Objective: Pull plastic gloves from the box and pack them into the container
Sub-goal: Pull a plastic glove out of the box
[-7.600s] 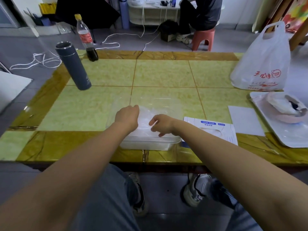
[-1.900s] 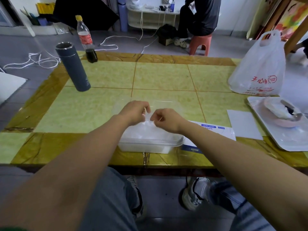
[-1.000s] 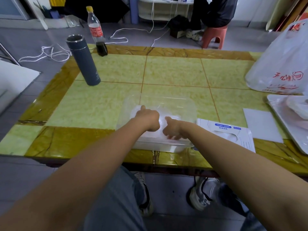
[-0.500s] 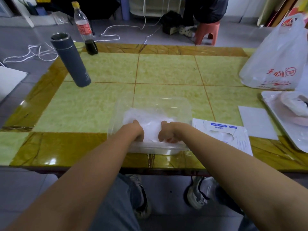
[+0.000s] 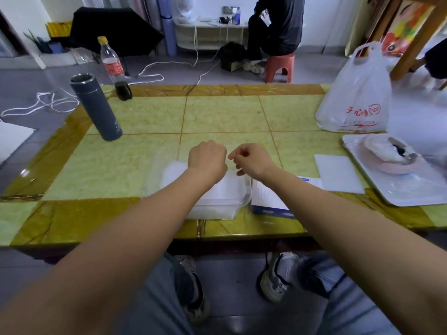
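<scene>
Head: translucent container [image 5: 219,211], white gloves [image 5: 173,174]

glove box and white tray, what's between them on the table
Head view: a flat white sheet lies between the glove box and the white tray.

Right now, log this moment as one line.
stage: packing | left hand: curled over container | right hand: curled beside it | grip contents: too faint to tell | gloves: piled in container | box: right of container

Lived-in home (tiled table [image 5: 145,117], plastic stool [image 5: 279,66])
</scene>
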Available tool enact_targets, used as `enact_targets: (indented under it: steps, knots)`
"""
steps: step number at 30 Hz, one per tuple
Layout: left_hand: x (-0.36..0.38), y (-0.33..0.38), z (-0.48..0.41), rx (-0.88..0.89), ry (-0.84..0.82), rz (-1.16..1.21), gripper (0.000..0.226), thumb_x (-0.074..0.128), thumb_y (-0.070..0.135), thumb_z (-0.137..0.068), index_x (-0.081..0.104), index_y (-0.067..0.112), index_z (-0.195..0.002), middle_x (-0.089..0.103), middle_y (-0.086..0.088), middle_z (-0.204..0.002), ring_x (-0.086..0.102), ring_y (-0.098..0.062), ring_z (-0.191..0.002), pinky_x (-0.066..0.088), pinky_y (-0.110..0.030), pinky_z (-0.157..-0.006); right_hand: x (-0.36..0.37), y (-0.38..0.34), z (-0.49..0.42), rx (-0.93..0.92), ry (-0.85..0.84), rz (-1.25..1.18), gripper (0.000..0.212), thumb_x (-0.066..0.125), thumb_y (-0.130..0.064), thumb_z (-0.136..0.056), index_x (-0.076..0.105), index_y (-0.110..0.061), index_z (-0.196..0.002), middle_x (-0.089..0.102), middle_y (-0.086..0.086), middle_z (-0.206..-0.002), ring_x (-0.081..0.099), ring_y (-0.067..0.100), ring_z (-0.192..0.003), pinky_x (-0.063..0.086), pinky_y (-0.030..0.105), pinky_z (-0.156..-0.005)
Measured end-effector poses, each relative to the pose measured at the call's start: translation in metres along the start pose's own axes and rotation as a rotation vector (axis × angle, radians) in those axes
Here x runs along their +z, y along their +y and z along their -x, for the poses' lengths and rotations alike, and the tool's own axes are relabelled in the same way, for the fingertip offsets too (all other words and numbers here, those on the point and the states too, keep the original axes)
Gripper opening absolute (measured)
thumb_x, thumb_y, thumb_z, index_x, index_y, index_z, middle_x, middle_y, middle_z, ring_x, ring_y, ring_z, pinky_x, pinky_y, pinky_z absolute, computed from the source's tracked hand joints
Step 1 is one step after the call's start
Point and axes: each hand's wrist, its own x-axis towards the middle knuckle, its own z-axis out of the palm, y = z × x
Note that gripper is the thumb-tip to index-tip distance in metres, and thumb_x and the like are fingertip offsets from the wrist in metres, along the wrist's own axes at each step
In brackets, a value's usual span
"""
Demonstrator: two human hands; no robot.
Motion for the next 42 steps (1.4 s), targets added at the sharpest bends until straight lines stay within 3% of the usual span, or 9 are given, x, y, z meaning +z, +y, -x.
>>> enact_targets:
  steps: [6,10,13,18,24,27,31,36,42]
  knots:
    - [0.011,0.092,-0.002,0.134,0.003,0.594,0.016,0.053,0.02,-0.088,0.064,0.016,-0.1,0.066,-0.003,-0.09,0.06,-0.026,-0.09,0.043,-0.032,-0.07,-0.065,0.067,0.019,0.15,0.142,0.176,0.032,0.057,-0.034,-0.094,0.061,-0.009,-0.075,0.06,0.006,-0.072,0.057,0.025,-0.069,0.051,0.038,-0.071]
    - [0.046,0.125,-0.003,0.017,-0.155,0.592,0.026,0.053,0.016,-0.091,0.053,0.01,-0.117,0.063,-0.012,-0.113,0.057,-0.031,-0.106,0.04,-0.032,-0.077,-0.081,0.107,0.026,0.279,0.089,0.376,0.021,0.057,-0.016,-0.089,0.071,-0.001,-0.085,0.071,0.013,-0.086,0.064,0.029,-0.084,0.049,0.033,-0.072]
    - [0.079,0.126,-0.003,-0.121,-0.282,0.561,0.042,0.054,0.019,-0.092,0.042,0.005,-0.131,0.057,-0.014,-0.126,0.054,-0.032,-0.115,0.042,-0.033,-0.084,-0.074,0.12,0.028,0.295,0.037,0.484,0.018,0.061,-0.018,-0.085,0.073,-0.005,-0.081,0.071,0.01,-0.081,0.064,0.025,-0.078,0.043,0.026,-0.056]
    - [0.086,0.122,-0.014,-0.224,-0.384,0.605,0.056,0.069,0.028,-0.084,0.044,0.008,-0.13,0.057,-0.008,-0.124,0.055,-0.026,-0.114,0.043,-0.029,-0.082,-0.054,0.123,0.015,0.303,0.076,0.662,0.025,0.075,-0.037,-0.077,0.064,-0.015,-0.082,0.06,0.003,-0.074,0.057,0.023,-0.07,0.039,0.024,-0.058]
    - [0.081,0.119,-0.019,-0.244,-0.485,0.621,0.066,0.078,0.027,-0.078,0.043,0.009,-0.131,0.053,-0.007,-0.121,0.053,-0.023,-0.111,0.043,-0.028,-0.086,-0.044,0.12,0.004,0.283,0.043,0.733,0.006,0.064,-0.014,-0.082,0.059,-0.013,-0.083,0.056,0.004,-0.079,0.053,0.024,-0.07,0.039,0.026,-0.057]
    - [0.08,0.119,-0.018,-0.253,-0.492,0.652,0.073,0.078,0.026,-0.079,0.036,0.008,-0.137,0.053,-0.008,-0.127,0.053,-0.026,-0.115,0.043,-0.029,-0.083,-0.057,0.122,0.007,0.249,-0.002,0.442,0.023,0.062,-0.017,-0.081,0.049,-0.013,-0.063,0.051,0.001,-0.063,0.048,0.02,-0.062,0.036,0.025,-0.053]
    - [0.08,0.12,-0.015,-0.261,-0.482,0.674,0.074,0.077,0.025,-0.08,0.034,0.007,-0.138,0.053,-0.008,-0.127,0.053,-0.025,-0.115,0.044,-0.03,-0.083,-0.074,0.116,0.024,0.138,0.122,-0.115,0.022,0.059,-0.016,-0.088,0.052,-0.013,-0.068,0.049,-0.003,-0.067,0.043,0.012,-0.063,0.034,0.019,-0.055]
    - [0.081,0.119,-0.01,-0.224,-0.479,0.672,0.08,0.072,0.023,-0.085,0.024,0.003,-0.146,0.051,-0.012,-0.131,0.053,-0.027,-0.117,0.044,-0.03,-0.084,-0.076,0.119,0.025,0.174,-0.016,0.172,0.021,0.07,-0.026,-0.084,0.056,-0.014,-0.074,0.054,0.001,-0.071,0.05,0.019,-0.07,0.039,0.029,-0.062]
    - [0.075,0.117,-0.001,-0.189,-0.526,0.699,0.068,0.056,0.017,-0.094,0.018,-0.001,-0.148,0.054,-0.015,-0.129,0.053,-0.028,-0.117,0.043,-0.031,-0.088,-0.087,0.089,0.035,0.028,0.187,-0.324,0.021,0.055,-0.015,-0.09,0.049,-0.01,-0.071,0.054,0.002,-0.057,0.051,0.014,-0.055,0.044,0.025,-0.058]
